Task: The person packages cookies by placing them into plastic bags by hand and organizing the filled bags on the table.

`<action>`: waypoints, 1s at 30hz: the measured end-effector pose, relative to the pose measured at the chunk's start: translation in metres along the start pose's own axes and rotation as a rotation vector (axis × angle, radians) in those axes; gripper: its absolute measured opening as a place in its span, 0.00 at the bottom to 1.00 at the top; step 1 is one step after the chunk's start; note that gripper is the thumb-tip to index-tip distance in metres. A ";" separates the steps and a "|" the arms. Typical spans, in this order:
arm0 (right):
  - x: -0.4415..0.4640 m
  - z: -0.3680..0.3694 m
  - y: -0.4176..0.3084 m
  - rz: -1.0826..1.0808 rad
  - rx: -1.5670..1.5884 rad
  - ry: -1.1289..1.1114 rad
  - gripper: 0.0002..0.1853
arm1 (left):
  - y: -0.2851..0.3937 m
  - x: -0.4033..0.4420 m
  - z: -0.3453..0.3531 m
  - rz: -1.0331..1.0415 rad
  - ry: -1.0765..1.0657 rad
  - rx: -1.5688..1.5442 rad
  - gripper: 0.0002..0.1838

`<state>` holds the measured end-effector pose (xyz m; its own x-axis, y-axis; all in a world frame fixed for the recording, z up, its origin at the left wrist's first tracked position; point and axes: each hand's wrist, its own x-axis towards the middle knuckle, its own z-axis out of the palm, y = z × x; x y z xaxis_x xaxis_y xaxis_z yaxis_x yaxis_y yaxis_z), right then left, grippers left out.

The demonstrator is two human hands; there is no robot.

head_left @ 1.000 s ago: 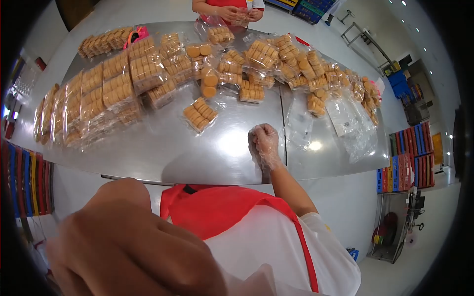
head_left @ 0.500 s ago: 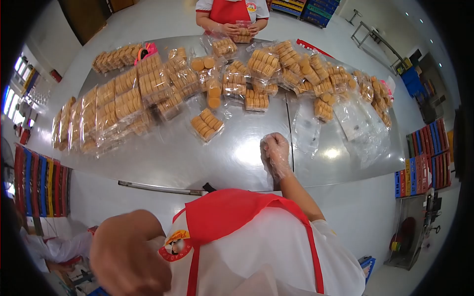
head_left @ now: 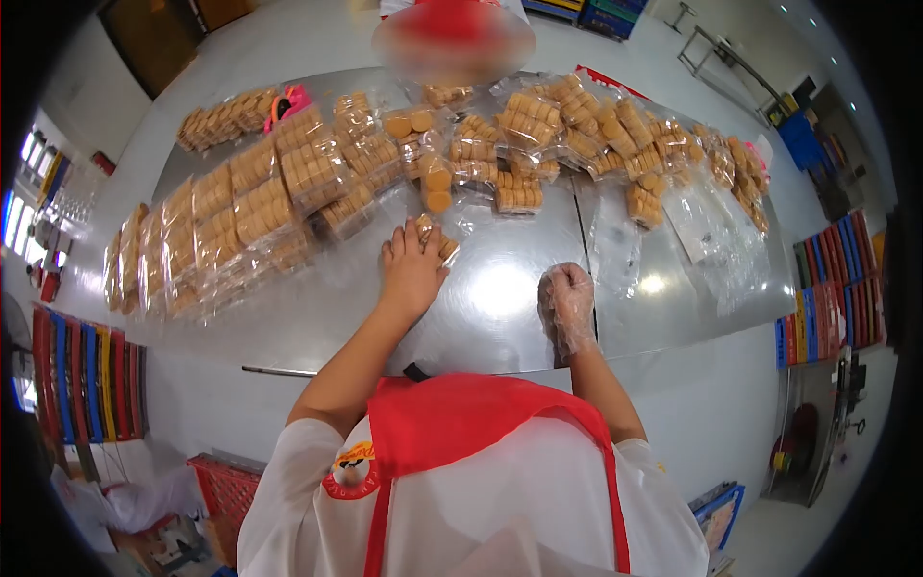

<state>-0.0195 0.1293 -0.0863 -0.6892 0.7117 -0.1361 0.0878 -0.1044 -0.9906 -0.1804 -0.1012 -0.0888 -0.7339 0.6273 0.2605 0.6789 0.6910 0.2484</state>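
Beneath left hand (head_left: 411, 276): clear plastic packet of round tan biscuits (head_left: 447, 248), partly covered.
Left grip: bare fingers spread across it.
Right hand (head_left: 571, 296): pressed into a fist, in clear plastic glove (head_left: 581, 330); contents hidden.
Beyond left grip: stacked clear bags of similar biscuits (head_left: 261, 213).
Under both hands: shiny grey metal table (head_left: 471, 332).

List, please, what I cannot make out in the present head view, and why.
Head view:
- Cookie pack: partly covered by the left hand, so the grip is unclear.
- Right hand: curled fingers hide whether it holds anything.
- Person opposite: blurred patch hides both hands; top edge cuts off the rest.
- Loose bags: marks too small to read.
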 end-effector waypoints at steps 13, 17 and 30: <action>-0.002 -0.005 0.024 -0.330 -0.364 0.176 0.07 | 0.025 -0.006 -0.018 0.209 -0.055 -0.230 0.36; -0.016 -0.024 0.029 -0.334 -0.307 0.152 0.07 | 0.060 0.012 -0.030 0.348 0.045 -0.225 0.30; 0.027 -0.221 0.027 -0.177 -0.191 0.343 0.09 | 0.249 0.200 0.139 0.280 -0.051 -0.190 0.26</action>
<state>0.1232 0.2991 -0.1190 -0.4289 0.9004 0.0725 0.1438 0.1473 -0.9786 -0.1615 0.2460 -0.1041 -0.5152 0.8037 0.2978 0.8432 0.4129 0.3443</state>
